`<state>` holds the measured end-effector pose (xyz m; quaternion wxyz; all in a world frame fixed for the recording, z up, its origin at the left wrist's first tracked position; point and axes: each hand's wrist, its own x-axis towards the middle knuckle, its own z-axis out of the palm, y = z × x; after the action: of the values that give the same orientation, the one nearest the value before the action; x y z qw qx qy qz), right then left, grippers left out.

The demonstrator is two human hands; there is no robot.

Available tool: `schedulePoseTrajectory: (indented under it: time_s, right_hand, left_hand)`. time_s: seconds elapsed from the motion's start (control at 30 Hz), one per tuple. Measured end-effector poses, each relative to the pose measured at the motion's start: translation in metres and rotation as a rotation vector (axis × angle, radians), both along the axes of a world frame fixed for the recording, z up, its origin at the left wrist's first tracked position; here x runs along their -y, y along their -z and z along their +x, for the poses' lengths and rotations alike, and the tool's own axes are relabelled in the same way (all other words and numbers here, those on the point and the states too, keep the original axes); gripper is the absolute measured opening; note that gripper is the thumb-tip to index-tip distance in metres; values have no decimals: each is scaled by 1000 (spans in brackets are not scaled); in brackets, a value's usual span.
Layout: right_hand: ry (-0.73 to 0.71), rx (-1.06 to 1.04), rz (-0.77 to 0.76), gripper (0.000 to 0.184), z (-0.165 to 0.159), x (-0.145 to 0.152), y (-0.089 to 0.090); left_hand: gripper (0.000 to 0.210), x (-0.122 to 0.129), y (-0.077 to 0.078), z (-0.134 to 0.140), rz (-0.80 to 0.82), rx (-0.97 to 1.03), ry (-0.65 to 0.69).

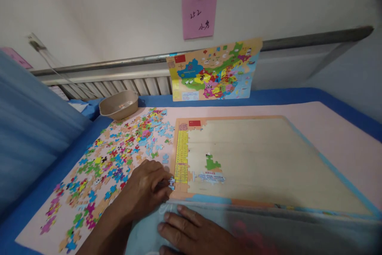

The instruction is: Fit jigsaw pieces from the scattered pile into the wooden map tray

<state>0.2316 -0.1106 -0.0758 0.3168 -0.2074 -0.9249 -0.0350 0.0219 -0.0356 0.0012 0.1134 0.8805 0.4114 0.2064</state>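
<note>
Wooden puzzle board point(268, 159) lies before us on the pink tabletop point(328, 135). Our left hand point(146, 189) pinches a small puzzle piece point(171, 183) at the board's lower left corner, fingers closed on it. Our right hand point(193, 231) rests open and flat on pale cloth point(143, 235). Loose pieces point(113, 155) lie scattered to the left, near a beige bowl point(118, 104).

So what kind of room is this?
Likely a small indoor work booth: a padded table against a white wall, a map jigsaw tray, loose puzzle pieces, a reference map picture and a pink note.
</note>
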Motion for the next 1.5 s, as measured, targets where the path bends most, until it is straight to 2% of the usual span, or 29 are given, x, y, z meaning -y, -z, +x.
schedulePoseTrajectory:
  time_s: [0.37, 0.43, 0.67, 0.93, 1.1, 1.2, 1.37, 1.5]
  right_hand:
    - [27, -191, 10, 28, -1, -4, -12]
    - [23, -164, 11, 29, 0, -4, -15]
    - [11, -174, 127, 20, 1, -8, -16]
    - [0, -23, 147, 28, 5, -7, -5]
    - [52, -167, 146, 32, -1, -7, -1]
    - [47, -153, 135, 32, -2, -6, -1]
    - [37, -179, 121, 30, -2, -7, -8]
    - [39, -241, 106, 33, -5, -10, -14]
  left_hand:
    - [17, -11, 1, -15, -23, -50, -61]
    - [16, -12, 2, -16, -22, -46, -62]
    - [7, -18, 6, -25, -8, -76, -94]
    - [6, -23, 15, -30, -21, -96, -107]
    - [6, -23, 14, -27, -26, -98, -98]
    - [4, -22, 12, -26, -33, -93, -96]
    - [10, -23, 11, -24, -37, -93, -128]
    - [5, -23, 10, -24, -68, -109, -148]
